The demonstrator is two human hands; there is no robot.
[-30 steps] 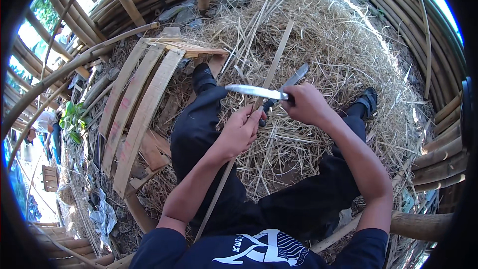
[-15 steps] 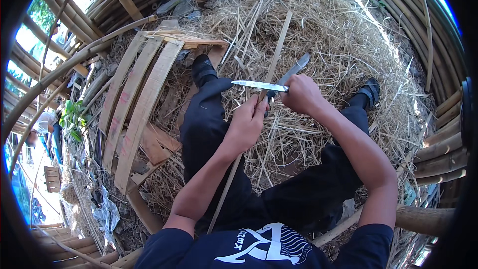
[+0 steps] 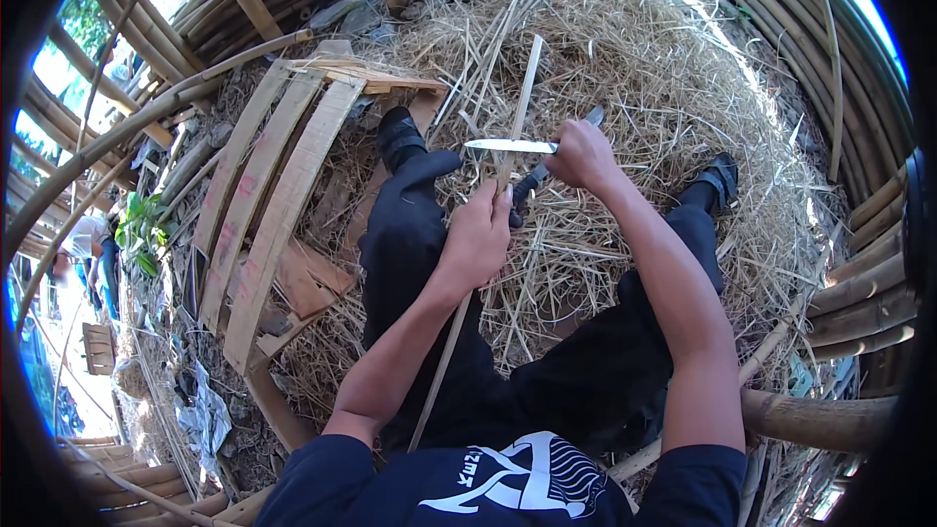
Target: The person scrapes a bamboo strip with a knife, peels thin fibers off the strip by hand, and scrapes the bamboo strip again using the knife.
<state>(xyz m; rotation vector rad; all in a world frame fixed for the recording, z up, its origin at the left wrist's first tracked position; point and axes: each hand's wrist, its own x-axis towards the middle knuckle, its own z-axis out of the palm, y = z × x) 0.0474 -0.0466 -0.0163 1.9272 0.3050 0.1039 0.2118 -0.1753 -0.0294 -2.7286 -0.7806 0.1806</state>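
My left hand (image 3: 475,237) is closed around a long, thin bamboo strip (image 3: 528,88). The strip slants from my lap out past my fingers, its far end over the straw. In my right hand (image 3: 584,156) is a knife (image 3: 510,145) with a pale blade pointing left. That blade crosses the strip just beyond my left fingers; my fist covers its handle. Below my hands lies a second knife (image 3: 528,182) with a dark handle, its blade partly hidden behind my right hand. Wood shavings or straw cover the ground around both hands.
A slatted wooden crate (image 3: 293,171) lies to the left of my leg. Loose thin strips (image 3: 500,24) rest on the straw (image 3: 625,49) ahead. Bamboo fencing (image 3: 820,68) curves around the area. A bamboo pole (image 3: 820,420) is at lower right. Another person (image 3: 90,244) is far left.
My right hand and its knife have shifted a little farther away from me along the strip. The strip's far end has swung left, and my left hand moved slightly left with it.
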